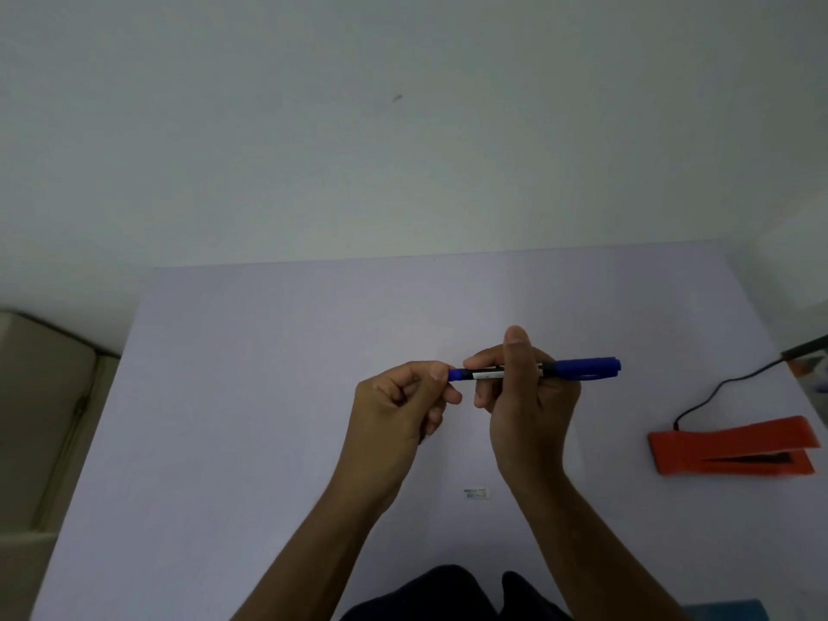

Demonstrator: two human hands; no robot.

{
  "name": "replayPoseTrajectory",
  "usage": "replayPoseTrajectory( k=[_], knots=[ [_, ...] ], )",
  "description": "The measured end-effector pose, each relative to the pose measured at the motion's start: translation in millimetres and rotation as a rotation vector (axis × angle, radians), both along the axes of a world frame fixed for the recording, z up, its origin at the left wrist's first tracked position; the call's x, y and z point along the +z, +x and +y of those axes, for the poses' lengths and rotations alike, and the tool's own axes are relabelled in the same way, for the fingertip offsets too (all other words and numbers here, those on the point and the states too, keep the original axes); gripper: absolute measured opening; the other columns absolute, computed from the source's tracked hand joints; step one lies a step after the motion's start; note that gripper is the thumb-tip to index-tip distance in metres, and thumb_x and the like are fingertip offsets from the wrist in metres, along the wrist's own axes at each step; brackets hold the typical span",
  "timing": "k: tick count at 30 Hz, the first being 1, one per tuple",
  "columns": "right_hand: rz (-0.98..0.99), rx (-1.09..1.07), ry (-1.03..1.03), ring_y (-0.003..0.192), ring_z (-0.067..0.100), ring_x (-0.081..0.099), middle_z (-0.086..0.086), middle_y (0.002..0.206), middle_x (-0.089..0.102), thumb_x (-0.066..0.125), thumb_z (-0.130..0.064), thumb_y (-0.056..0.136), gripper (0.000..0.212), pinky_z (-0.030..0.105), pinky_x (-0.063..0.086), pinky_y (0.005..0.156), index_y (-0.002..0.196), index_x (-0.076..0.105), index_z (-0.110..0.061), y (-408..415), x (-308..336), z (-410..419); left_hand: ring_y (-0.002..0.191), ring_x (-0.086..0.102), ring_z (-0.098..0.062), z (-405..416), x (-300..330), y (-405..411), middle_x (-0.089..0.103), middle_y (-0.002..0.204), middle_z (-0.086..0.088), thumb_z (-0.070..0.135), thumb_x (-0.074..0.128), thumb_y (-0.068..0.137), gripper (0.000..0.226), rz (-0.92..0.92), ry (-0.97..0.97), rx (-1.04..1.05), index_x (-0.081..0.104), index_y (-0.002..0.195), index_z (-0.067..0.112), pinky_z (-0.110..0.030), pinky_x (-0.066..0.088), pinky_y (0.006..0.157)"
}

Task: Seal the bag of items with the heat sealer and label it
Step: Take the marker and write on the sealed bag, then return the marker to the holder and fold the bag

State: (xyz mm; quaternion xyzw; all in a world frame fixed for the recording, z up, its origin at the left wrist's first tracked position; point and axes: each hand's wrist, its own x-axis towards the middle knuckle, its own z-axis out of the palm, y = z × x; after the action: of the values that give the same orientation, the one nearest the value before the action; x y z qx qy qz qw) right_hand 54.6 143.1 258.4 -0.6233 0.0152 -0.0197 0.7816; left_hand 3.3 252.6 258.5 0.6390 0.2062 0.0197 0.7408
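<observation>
A blue marker lies level in the air above the middle of the pale table. My right hand grips its barrel, thumb pointing up. My left hand pinches the small blue cap end at the marker's left tip. An orange heat sealer rests on the table at the right, its black cord running up toward the right edge. A small white label lies flat on the table below my hands. No bag is in view.
A beige cushioned seat stands left of the table. A plain wall rises behind the table's far edge. Dark objects sit at the far right edge. My dark-clothed lap shows at the bottom.
</observation>
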Motion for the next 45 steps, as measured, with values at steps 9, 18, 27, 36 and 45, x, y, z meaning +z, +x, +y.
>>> replayPoseTrajectory(
  k=[9,18,27,36,45],
  knots=[
    [0.005,0.345,-0.036,0.043,0.011,0.051,0.007,0.058,0.065,0.053,-0.028,0.100,0.028,0.016,0.040,0.040,0.089,0.073,-0.012,20.4,-28.3,17.8,0.059,0.056,-0.010,48.2,-11.7,19.9,0.071,0.075,-0.004,0.017,0.054,0.099,0.022,-0.077,0.211,-0.030,0.074,0.096,0.008,-0.019,0.049,0.056],
    [0.340,0.272,-0.491,0.061,0.012,0.056,0.006,0.076,0.068,0.059,-0.027,0.099,0.015,0.026,0.048,0.059,0.090,0.069,-0.019,2.2,-181.9,2.2,0.060,0.064,-0.008,119.3,-103.8,18.5,0.069,0.069,0.004,0.024,0.063,0.095,0.019,0.125,0.827,-0.004,0.073,0.085,0.012,-0.019,0.053,0.060],
    [0.552,0.337,-0.654,0.081,0.014,0.063,0.002,0.094,0.066,0.066,-0.024,0.094,0.022,0.021,0.049,0.067,0.113,0.059,-0.017,-20.1,-244.1,17.7,0.067,0.060,-0.018,93.2,-198.0,25.7,0.065,0.079,-0.002,0.038,0.063,0.093,0.029,0.374,0.991,-0.313,0.066,0.083,0.011,-0.025,0.043,0.056],
    [0.565,0.160,-0.577,0.082,0.028,0.070,0.009,0.090,0.071,0.065,-0.016,0.094,0.003,0.040,0.059,0.076,0.097,0.063,-0.016,-0.7,-258.7,46.4,0.093,0.058,-0.010,60.0,-227.0,30.4,0.059,0.109,0.002,0.048,0.027,0.104,0.042,0.407,0.312,-0.018,0.048,0.125,0.019,-0.014,0.043,0.070],
    [0.466,0.164,-0.597,0.090,0.026,0.069,0.005,0.095,0.068,0.060,-0.013,0.097,0.007,0.041,0.059,0.084,0.103,0.063,-0.011,56.4,-251.5,83.1,0.104,0.056,-0.013,64.1,-228.1,82.3,0.058,0.123,-0.002,0.040,0.027,0.106,0.042,0.333,0.247,0.071,0.044,0.132,0.012,-0.006,0.043,0.068]
  ],
)
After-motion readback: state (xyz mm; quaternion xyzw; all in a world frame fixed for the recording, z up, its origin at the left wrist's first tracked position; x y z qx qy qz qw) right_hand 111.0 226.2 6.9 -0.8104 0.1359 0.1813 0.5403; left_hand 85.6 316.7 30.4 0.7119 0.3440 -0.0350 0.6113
